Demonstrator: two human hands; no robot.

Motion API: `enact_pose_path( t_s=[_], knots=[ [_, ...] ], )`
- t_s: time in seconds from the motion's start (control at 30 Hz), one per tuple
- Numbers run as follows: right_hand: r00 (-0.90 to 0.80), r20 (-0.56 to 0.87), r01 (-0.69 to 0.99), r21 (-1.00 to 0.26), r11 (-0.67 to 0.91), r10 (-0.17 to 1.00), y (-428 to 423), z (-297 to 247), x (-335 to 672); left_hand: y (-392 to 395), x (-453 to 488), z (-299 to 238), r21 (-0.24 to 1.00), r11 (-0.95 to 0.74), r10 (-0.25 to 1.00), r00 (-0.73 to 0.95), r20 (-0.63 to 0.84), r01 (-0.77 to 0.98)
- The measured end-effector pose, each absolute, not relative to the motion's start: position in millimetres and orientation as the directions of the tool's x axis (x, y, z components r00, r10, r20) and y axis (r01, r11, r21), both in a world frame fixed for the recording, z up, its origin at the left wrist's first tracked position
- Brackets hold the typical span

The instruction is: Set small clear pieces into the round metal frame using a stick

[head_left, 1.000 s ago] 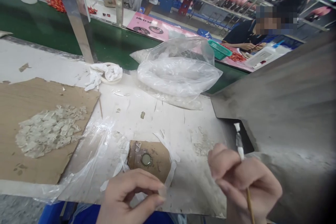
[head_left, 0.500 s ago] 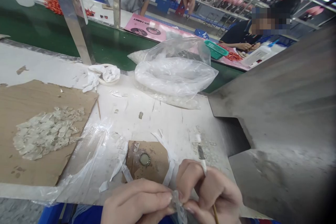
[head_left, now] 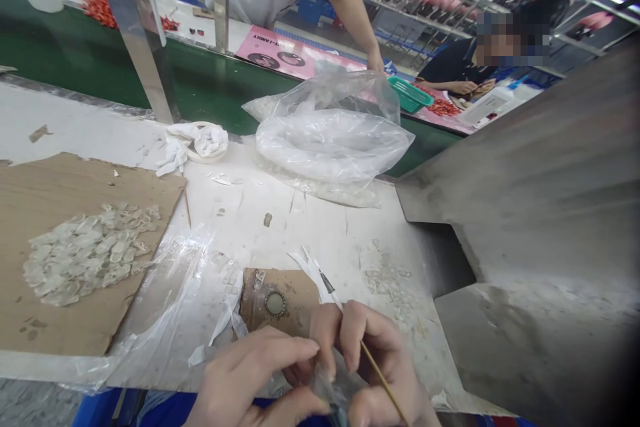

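Note:
At the bottom middle, my left hand (head_left: pixel 255 377) has its thumb and fingers bent around a small clear plastic piece (head_left: pixel 337 383), partly hidden and blurred. My right hand (head_left: pixel 375 360) is curled at the other side of that piece. A thin brush (head_left: pixel 327 281) with a dark band and a wooden handle passes between my right fingers, its tip pointing up and left. Just beyond the hands lies a small cardboard pad (head_left: pixel 300 293), with a round bottle cap (head_left: pixel 275 304) holding something greyish on it.
A heap of clear plastic pieces (head_left: pixel 90 253) covers part of a cardboard sheet (head_left: pixel 145 190) at left. Behind stand a clear plastic bag (head_left: pixel 335 147) and a dish with white cloth (head_left: pixel 205 143). A metal wall (head_left: pixel 540 247) bounds the right. Two people are across the green-sided bench.
My right hand has shifted left and the brush now leans left. My left fingers have spread somewhat around the clear piece. The standing person across has reached down behind the bag.

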State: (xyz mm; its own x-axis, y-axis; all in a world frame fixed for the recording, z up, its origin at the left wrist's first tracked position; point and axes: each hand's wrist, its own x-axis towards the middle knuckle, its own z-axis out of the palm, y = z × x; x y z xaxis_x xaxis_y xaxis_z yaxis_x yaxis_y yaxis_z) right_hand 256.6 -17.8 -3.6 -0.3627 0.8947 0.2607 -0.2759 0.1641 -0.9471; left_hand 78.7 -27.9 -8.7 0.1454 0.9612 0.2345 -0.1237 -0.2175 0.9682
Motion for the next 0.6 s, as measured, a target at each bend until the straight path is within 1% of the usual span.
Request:
enact_pose_path(
  t_s=[0.07,0.13,0.23,0.33,0.47,0.6],
  knots=[
    [-0.339,0.207,-0.327,-0.941,0.091,0.918,-18.1,-7.4,253.4,-23.8,73.5,-14.7,0.941,-0.336,0.924,0.178,0.339,-0.048],
    [-0.313,0.159,-0.402,-0.915,0.021,0.936,-18.8,-12.4,249.5,-21.2,67.6,-20.8,0.886,-0.462,0.866,0.223,0.447,0.019],
    [-0.264,0.135,-0.514,-0.858,-0.020,0.955,-20.2,-22.7,241.5,-21.5,60.3,-28.6,0.790,-0.605,0.773,0.316,0.551,0.103],
    [-0.214,0.101,-0.569,-0.821,-0.040,0.971,-22.6,-33.3,230.8,-23.4,57.6,-33.5,0.735,-0.659,0.731,0.369,0.574,0.161],
    [-0.150,0.040,-0.634,-0.771,-0.065,0.988,-28.5,-39.6,216.1,-22.0,59.0,-36.0,0.659,-0.716,0.693,0.345,0.632,0.230],
    [-0.107,-0.033,-0.666,-0.740,-0.096,0.994,-35.3,-39.1,203.9,-19.3,59.0,-31.9,0.644,-0.723,0.688,0.337,0.643,0.250]
  ],
)
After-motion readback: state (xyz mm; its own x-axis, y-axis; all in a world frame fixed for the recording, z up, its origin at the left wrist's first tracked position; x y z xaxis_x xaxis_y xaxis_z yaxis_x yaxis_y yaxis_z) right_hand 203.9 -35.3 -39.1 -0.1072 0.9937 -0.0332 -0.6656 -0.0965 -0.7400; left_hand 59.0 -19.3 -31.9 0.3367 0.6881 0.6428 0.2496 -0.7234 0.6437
